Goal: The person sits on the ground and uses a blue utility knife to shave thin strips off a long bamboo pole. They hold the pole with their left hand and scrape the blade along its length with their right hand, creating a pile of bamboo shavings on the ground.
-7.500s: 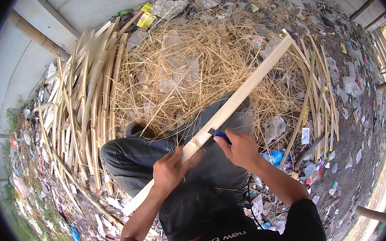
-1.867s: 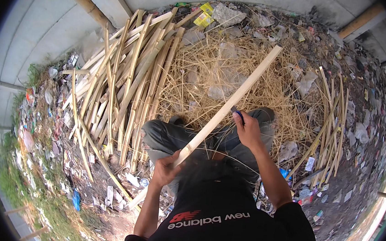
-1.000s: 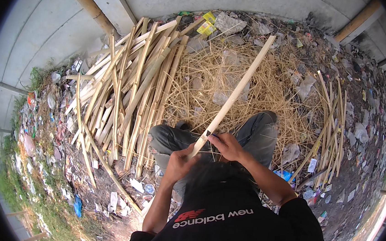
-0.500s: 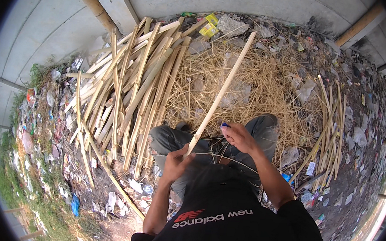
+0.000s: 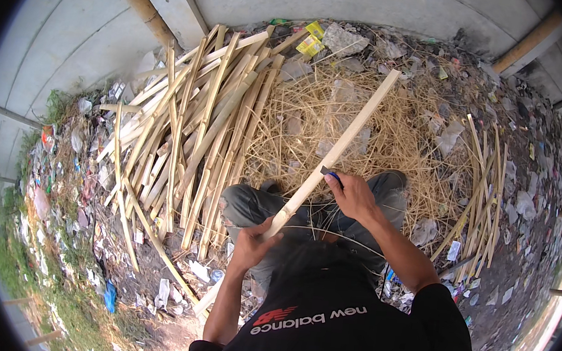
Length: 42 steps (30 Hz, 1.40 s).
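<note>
A long pale bamboo strip [image 5: 348, 138] slants across my lap, its far end up over the shavings. My left hand [image 5: 253, 246] is closed around its lower part, above my left knee. Left of that forearm shows a pale strip end that looks like the same piece. My right hand [image 5: 356, 199] grips a small blue-handled knife [image 5: 334, 175], whose dark blade meets the strip's right edge near its middle. A thin curved sliver of bamboo [image 5: 349, 239] lies over my lap below the right hand.
A heap of split bamboo strips [image 5: 191, 127] lies to the left. Ahead spreads a mat of thin shavings [image 5: 405, 133]. A smaller bundle of narrow strips [image 5: 486, 193] rests at right. Litter covers the surrounding ground, and a pale panel wall [image 5: 349, 4] stands behind.
The strip has tilted further to the right and shows its broad face. My right hand has brought the knife up against it, where before they were apart.
</note>
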Motion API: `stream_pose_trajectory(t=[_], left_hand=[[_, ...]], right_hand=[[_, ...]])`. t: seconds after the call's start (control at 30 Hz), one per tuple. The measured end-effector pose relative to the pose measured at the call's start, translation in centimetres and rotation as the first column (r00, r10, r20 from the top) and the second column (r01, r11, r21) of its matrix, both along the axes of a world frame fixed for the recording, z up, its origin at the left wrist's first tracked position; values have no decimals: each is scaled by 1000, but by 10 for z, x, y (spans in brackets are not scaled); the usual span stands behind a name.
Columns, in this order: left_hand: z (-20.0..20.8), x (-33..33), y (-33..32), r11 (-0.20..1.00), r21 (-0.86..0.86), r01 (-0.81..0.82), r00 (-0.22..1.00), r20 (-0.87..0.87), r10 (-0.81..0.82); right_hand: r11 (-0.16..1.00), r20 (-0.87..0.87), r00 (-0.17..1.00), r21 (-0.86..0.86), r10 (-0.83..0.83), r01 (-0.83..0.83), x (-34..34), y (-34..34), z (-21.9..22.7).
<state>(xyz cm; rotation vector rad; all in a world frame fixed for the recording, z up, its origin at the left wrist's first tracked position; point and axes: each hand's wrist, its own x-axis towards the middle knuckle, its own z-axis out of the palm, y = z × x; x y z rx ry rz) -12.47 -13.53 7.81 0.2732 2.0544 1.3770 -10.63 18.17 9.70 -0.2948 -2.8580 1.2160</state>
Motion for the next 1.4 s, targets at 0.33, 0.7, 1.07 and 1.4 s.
stream_pose_trajectory(t=[0.33,0.7,1.07,1.4], left_hand=[[29,-13,37,998,-62,-33,990,-136,24],[26,-8,35,998,-56,-40,950,-311,20],[27,-8,30,987,-134,-86,920,-392,27],[27,-1,20,978,-173,-117,938,-342,52]], right_hand=[[991,82,994,-123,72,-61,14,-56,3],[987,-71,987,-77,-144,139,-10,3,-6],[990,-151,987,-137,-54,34,4,-7,-7],[974,-36,999,-223,23,-30,21,-28,-16]])
